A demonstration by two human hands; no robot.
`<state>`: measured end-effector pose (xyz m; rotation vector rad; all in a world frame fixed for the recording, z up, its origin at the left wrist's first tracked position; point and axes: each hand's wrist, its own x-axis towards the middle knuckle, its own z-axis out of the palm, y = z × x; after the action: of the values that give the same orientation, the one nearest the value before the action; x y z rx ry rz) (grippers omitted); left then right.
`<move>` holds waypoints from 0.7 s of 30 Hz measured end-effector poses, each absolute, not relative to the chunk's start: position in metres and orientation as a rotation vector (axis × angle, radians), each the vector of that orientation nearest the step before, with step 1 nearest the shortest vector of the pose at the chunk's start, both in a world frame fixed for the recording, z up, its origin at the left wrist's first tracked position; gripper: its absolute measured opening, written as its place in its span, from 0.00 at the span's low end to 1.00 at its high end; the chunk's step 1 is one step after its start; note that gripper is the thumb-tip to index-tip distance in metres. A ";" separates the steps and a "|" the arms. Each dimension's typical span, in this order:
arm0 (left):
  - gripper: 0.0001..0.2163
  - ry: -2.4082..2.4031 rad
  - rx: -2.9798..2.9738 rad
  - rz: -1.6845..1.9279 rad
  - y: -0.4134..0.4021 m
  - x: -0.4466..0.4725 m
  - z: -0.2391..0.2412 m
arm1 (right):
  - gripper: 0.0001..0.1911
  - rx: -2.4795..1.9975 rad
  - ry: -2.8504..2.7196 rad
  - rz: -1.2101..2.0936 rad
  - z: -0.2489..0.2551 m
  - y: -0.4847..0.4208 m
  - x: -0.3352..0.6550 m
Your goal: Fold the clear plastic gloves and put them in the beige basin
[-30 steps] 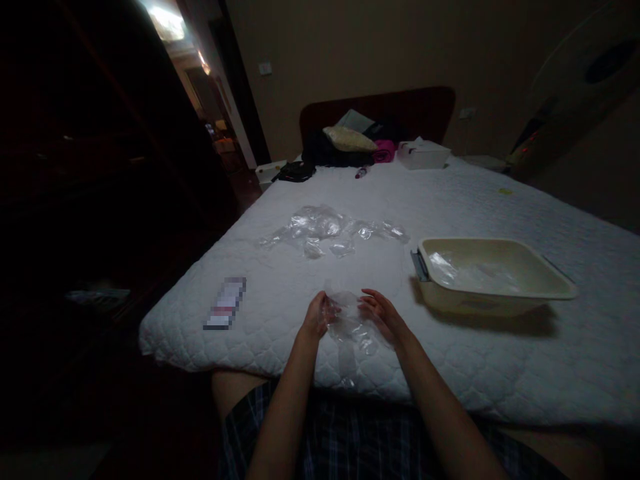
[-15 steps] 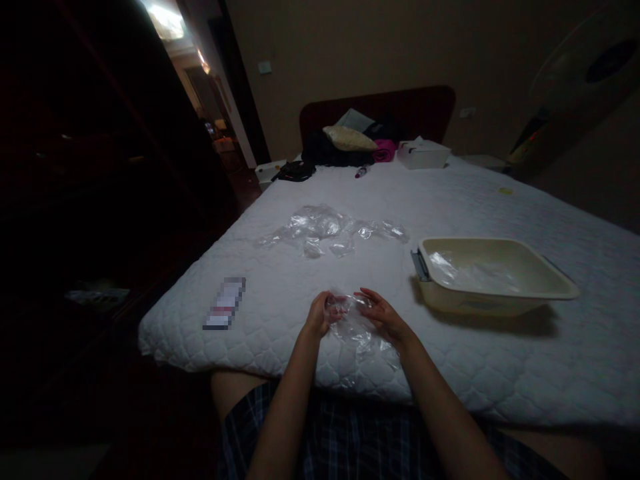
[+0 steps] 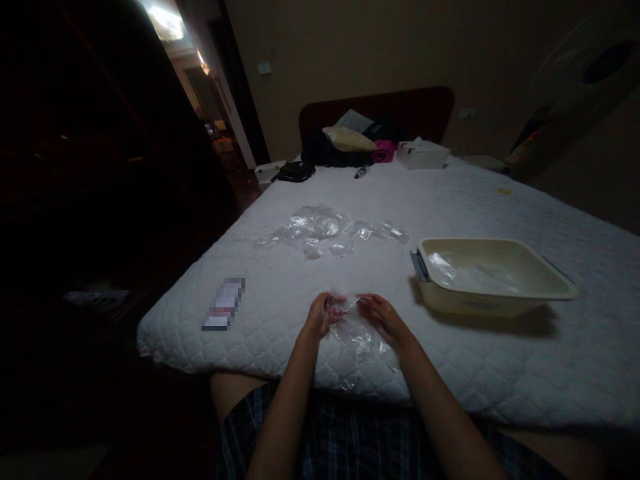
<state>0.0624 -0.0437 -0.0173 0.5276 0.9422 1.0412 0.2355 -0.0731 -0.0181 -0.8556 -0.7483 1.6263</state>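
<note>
A clear plastic bag (image 3: 361,339) hangs crumpled between my two hands at the near edge of the bed. My left hand (image 3: 319,316) is closed on the bag's upper left side, its fingers partly seen through the film. On the other side my right hand (image 3: 384,316) grips the upper right edge, fingers bent inward. Farther up the bed lies a loose heap of clear plastic bags (image 3: 320,223). To my right stands a cream plastic bin (image 3: 500,303) with grey handles, and more clear plastic (image 3: 480,275) lies inside it.
A phone-like item (image 3: 223,305), blurred out, lies on the white quilted bed (image 3: 280,293) at left. Near the headboard (image 3: 425,107) are a pillow (image 3: 349,139), dark cloth, a pink roll (image 3: 384,151) and a white box (image 3: 423,155). A fan (image 3: 607,60) stands at right.
My right hand's raised fingers have come down and closed onto the bag's edge. My left hand stays nearly where it was. The bin and the heap of bags have not moved.
</note>
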 end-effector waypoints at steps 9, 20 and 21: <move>0.20 0.864 0.498 1.003 -0.046 0.059 -0.014 | 0.12 -0.878 -0.614 1.532 -0.027 -0.065 0.232; 0.15 1.017 0.960 1.090 -0.034 0.024 -0.002 | 0.20 -0.987 -0.727 1.501 -0.031 -0.062 0.232; 0.15 1.022 0.957 1.094 -0.031 0.022 -0.003 | 0.20 -1.000 -0.754 1.493 -0.032 -0.062 0.231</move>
<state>0.0225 -0.0309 -0.0032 0.9570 1.0217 1.0938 0.2314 -0.0623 -0.0318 -0.9999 -0.7545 1.4932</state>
